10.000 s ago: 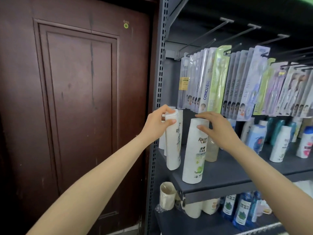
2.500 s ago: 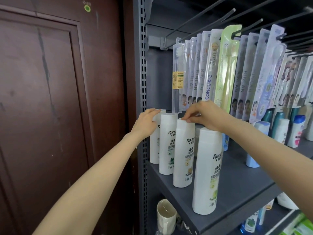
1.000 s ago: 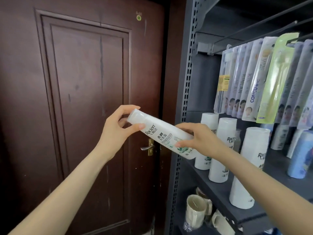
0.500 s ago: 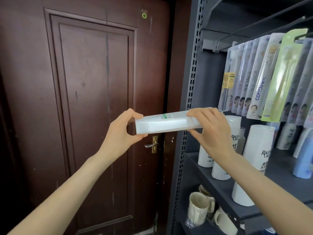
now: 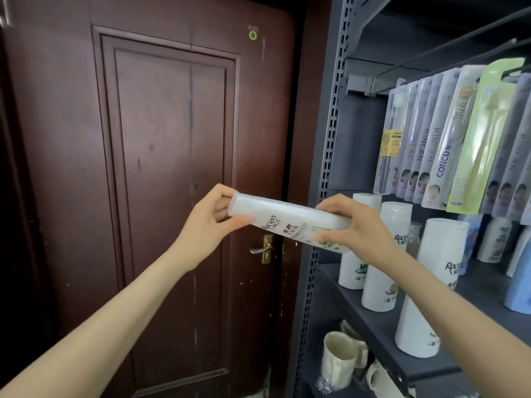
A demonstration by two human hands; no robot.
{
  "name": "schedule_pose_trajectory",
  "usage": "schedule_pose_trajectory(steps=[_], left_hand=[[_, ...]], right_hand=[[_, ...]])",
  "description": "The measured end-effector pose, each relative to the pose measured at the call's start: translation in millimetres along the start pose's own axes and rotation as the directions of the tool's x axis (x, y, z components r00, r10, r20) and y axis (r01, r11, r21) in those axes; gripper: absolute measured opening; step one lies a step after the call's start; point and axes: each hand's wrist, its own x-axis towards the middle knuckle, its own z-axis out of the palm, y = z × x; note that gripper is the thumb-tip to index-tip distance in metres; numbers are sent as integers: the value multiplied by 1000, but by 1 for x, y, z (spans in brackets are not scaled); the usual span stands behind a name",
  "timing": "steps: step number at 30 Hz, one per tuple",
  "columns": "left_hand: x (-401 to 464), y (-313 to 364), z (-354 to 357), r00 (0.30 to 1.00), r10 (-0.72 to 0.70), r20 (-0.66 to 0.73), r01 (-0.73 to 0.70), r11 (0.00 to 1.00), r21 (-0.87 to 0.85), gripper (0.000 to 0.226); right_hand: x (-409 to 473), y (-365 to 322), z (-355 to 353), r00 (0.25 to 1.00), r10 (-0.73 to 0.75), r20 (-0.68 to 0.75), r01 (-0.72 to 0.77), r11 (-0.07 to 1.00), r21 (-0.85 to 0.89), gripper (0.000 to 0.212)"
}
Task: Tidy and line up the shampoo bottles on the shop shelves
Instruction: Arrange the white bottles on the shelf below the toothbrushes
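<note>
A white Raclen shampoo bottle (image 5: 287, 222) lies sideways in the air, left of the shelf unit and in front of the door. My left hand (image 5: 209, 225) grips its cap end, and my right hand (image 5: 356, 225) grips its base end. Its printed label faces me. Three more white Raclen bottles (image 5: 385, 257) stand upright in a diagonal row on the dark grey shelf (image 5: 382, 331), behind and below my right hand. The nearest of them (image 5: 431, 285) stands close to the shelf's front edge.
Packaged toothbrushes (image 5: 448, 139) hang on hooks above the bottles. Other bottles, white and blue (image 5: 520, 282), stand further right on the shelf. Wrapped mugs (image 5: 339, 360) sit on the lower shelf. A brown door with a handle (image 5: 260, 249) fills the left.
The bottle was taken off the shelf and is held sideways in both hands. Since half a second ago it has turned, so its label now faces me, and it tilts down to the right.
</note>
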Motion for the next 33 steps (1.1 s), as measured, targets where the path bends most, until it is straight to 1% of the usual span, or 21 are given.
schedule_pose_trajectory(steps=[2, 4, 7, 9, 11, 12, 13, 15, 17, 18, 21, 24, 26, 28, 31, 33], left_hand=[[3, 3, 3, 998, -48, -31, 46, 996, -81, 23], [7, 7, 6, 994, -99, -46, 90, 984, -156, 21], [10, 10, 10, 985, -157, -73, 143, 975, -171, 23], [13, 13, 14, 971, -206, -124, 180, 965, -192, 23], [17, 15, 18, 948, -263, -178, 222, 950, -221, 21], [18, 16, 20, 937, -292, -193, 244, 940, -240, 20], [19, 17, 22, 924, -324, -203, 266, 926, -266, 21], [20, 17, 25, 897, -391, -207, 310, 889, -336, 22], [20, 17, 28, 873, -444, -200, 346, 855, -387, 22], [20, 17, 29, 866, -459, -197, 358, 845, -399, 23], [20, 16, 28, 859, -481, -175, 384, 831, -402, 26], [21, 16, 22, 859, -504, -94, 437, 816, -378, 33], [19, 16, 19, 871, -491, -23, 452, 819, -354, 32], [18, 15, 19, 889, -458, 5, 433, 836, -337, 29], [20, 13, 25, 909, -412, -62, 364, 858, -362, 27], [24, 12, 33, 900, -417, -127, 341, 854, -393, 22]], right_hand=[[0, 1, -1, 995, 54, 86, -60, 995, 74, 39], [-1, 2, -1, 991, 82, 108, -91, 992, 88, 44], [1, 2, -1, 993, 114, 41, -119, 982, 147, 56], [2, 1, -3, 992, 124, -12, -121, 982, 143, 55], [0, -2, -1, 995, 72, -68, -71, 997, 13, 50], [-3, -4, 2, 996, 19, -83, -27, 995, -93, 50], [-6, -6, 5, 997, -36, -68, 21, 978, -206, 51], [-12, -8, 14, 994, -103, 25, 104, 904, -414, 66], [-14, -6, 20, 991, -117, 72, 137, 833, -536, 84], [-13, -6, 20, 991, -118, 68, 136, 814, -565, 86], [-11, -7, 15, 991, -116, 71, 135, 796, -590, 80], [-6, -9, 7, 990, -97, 103, 139, 799, -585, 77], [-5, -9, 2, 988, -90, 123, 145, 802, -580, 78], [-4, -9, -1, 987, -86, 136, 150, 796, -587, 77], [-3, -11, -5, 987, -89, 135, 153, 784, -601, 80], [0, -12, -8, 989, -54, 140, 129, 785, -606, 86]])
